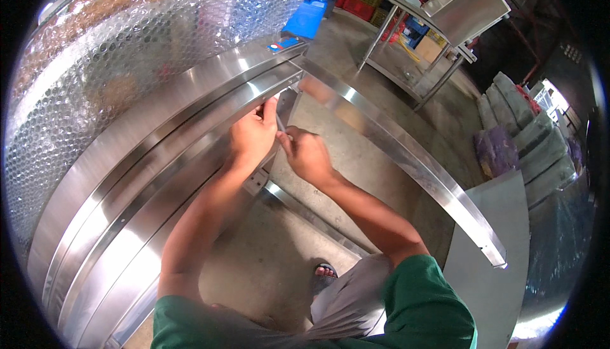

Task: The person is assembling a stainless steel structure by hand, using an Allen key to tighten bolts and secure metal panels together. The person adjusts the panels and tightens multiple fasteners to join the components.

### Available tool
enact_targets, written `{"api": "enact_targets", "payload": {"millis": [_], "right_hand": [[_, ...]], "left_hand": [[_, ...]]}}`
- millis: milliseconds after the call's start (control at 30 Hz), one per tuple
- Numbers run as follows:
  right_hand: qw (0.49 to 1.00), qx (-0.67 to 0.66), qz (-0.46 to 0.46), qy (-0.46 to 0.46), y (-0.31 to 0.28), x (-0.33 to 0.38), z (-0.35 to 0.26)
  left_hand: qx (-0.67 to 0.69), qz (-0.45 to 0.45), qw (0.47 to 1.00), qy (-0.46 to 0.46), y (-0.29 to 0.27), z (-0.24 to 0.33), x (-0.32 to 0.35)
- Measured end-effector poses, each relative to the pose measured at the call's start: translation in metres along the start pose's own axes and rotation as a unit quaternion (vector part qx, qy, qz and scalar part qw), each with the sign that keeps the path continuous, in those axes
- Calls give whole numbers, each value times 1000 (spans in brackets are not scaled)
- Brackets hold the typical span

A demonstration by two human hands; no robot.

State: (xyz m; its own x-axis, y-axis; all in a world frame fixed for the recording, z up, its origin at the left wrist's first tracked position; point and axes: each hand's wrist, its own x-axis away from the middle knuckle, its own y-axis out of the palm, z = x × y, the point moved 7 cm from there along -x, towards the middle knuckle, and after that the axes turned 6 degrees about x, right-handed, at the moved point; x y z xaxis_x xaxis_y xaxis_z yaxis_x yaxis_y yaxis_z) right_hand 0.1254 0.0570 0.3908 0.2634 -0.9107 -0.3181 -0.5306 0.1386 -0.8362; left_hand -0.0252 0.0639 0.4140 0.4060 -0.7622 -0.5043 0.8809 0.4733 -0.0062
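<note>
Head camera view shows the person's two bare hands meeting under the inner corner of a stainless steel unit (pixel 149 130), beside the joint where a long steel bar (pixel 397 144) runs off to the right. The right hand (pixel 306 153) has its fingers curled in, thumb and forefinger pinching the lower end of a thin grey piece (pixel 280 122), which slants up between the hands, close to the unit's underside. The left hand (pixel 254 133) is just beside it, raised against the frame with fingers bent; whether it grips anything cannot be told, as its fingertips are partly hidden. A blue label (pixel 283 44) sits on the unit's top corner. Bubble wrap (pixel 184 44) covers a bulky load behind, near a blue container (pixel 307 17). Farther back, a steel desk (pixel 397 77) stands on the concrete floor (pixel 346 28).
</note>
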Motion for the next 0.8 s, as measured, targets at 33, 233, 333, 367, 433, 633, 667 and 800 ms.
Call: {"api": "enact_targets", "payload": {"millis": [33, 233, 333, 367, 433, 633, 667, 800], "right_hand": [[1000, 10, 25, -12, -12, 4, -1], [991, 120, 48, -17, -49, 12, -3], [996, 75, -37, 22, -54, 16, -2], [998, 59, -33, 2, -58, 20, -9], [999, 23, -19, -26, -67, 29, -22], [990, -71, 70, -98, -84, 44, -50], [987, -74, 89, -107, -83, 43, -51], [980, 22, 134, -144, -77, 46, -43]], "left_hand": [[18, -3, 1000, -1, 2, 0, 1], [204, 24, 976, -71, 14, -7, 7], [261, 17, 958, -119, 17, -8, 6], [270, 11, 952, -142, 17, -9, 6], [284, -3, 941, -186, 16, -9, 5], [304, -36, 906, -293, 14, -3, 3], [302, -40, 904, -299, 13, -3, 3], [304, -44, 910, -279, 10, -3, 5]]}}
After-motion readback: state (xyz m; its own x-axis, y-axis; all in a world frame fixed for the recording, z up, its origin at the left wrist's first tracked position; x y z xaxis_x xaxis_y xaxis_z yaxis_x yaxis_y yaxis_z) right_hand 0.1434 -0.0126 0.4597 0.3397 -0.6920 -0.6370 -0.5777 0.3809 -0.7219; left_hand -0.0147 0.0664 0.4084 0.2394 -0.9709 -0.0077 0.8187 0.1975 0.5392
